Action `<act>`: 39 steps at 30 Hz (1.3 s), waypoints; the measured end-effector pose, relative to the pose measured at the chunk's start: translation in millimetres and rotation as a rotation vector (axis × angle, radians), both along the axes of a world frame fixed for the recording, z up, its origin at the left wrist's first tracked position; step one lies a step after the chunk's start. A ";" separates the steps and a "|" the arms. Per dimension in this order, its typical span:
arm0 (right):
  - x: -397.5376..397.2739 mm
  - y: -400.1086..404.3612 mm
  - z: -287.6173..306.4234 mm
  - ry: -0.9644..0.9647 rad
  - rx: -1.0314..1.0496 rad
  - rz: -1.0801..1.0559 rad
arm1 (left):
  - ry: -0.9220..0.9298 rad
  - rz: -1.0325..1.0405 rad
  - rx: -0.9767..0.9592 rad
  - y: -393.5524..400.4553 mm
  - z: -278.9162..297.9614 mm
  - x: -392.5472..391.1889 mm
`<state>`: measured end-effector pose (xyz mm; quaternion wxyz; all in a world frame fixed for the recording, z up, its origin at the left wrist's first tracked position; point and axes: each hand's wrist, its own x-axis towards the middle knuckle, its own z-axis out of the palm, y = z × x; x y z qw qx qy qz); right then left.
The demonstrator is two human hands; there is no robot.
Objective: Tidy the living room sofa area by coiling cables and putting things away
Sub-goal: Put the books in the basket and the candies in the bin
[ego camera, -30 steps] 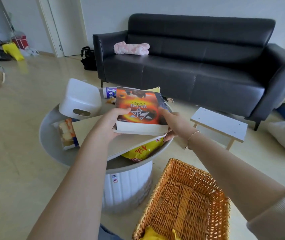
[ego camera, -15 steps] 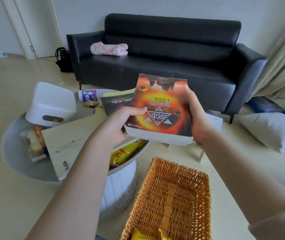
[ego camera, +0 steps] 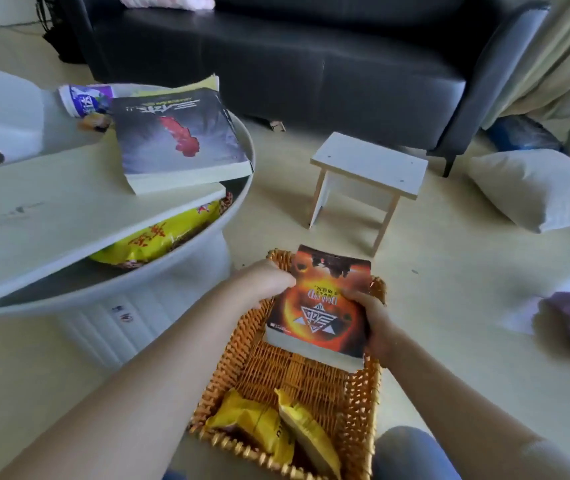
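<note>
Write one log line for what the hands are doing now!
step: putting away | hands: left hand, right hand both grip orange book | place: over wicker basket

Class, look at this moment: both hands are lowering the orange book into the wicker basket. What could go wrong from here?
1. The orange book sits tilted on the far end of the wicker basket; released early by the left hand and right hand, it might tip out.
2. Sliding down, it could crush the yellow snack packets.
</note>
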<state>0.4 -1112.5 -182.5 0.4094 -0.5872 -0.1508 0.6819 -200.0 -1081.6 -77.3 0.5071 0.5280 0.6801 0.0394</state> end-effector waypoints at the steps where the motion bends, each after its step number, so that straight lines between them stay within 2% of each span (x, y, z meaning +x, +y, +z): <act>1: -1.4 0.6 -20.2 -0.023 -0.033 -0.012 | 0.023 0.017 0.015 0.3 -5.8 -2.0; 7: -24.6 12.0 -102.3 -0.067 -0.181 -0.064 | -0.019 0.177 0.018 0.8 -19.5 -9.5; 12: -40.0 31.4 -128.2 -0.078 -0.205 -0.063 | -0.042 0.216 0.021 12.2 -15.3 5.2; 14: -43.9 37.3 -139.5 -0.187 -0.210 -0.027 | -0.017 0.192 0.033 15.7 -14.1 8.8; 16: -32.8 46.5 -186.6 -0.409 -0.211 0.068 | 0.002 0.155 0.060 18.4 -11.8 7.9; 18: -27.9 50.4 -193.1 -0.604 -0.211 0.212 | 0.017 0.120 0.103 20.7 -4.0 5.0; 22: -38.2 44.1 -104.7 -0.542 -0.156 0.282 | -0.010 0.067 0.196 25.6 21.5 -0.1; 26: -30.4 57.8 -38.5 -0.645 -0.030 0.195 | -0.088 -0.035 0.417 27.2 66.9 -6.9; 29: -41.5 79.0 31.1 -0.635 0.224 0.089 | -0.190 -0.044 0.585 29.1 116.4 -13.9; 32: -59.9 94.9 119.1 -0.556 0.477 0.081 | -0.268 0.110 0.732 35.5 157.6 -38.4; 34: -77.4 101.4 175.7 -0.539 0.606 0.096 | -0.117 0.285 0.887 40.4 169.7 -71.7; 36: -101.5 109.7 219.1 -0.592 0.661 0.165 | 0.149 0.436 0.949 46.0 165.1 -113.0; 38: -127.5 120.7 240.4 -0.695 0.609 0.308 | 0.320 0.470 0.811 55.2 143.2 -147.4; 39: -140.0 124.6 244.3 -0.742 0.558 0.391 | 0.305 0.485 0.696 57.0 131.1 -156.9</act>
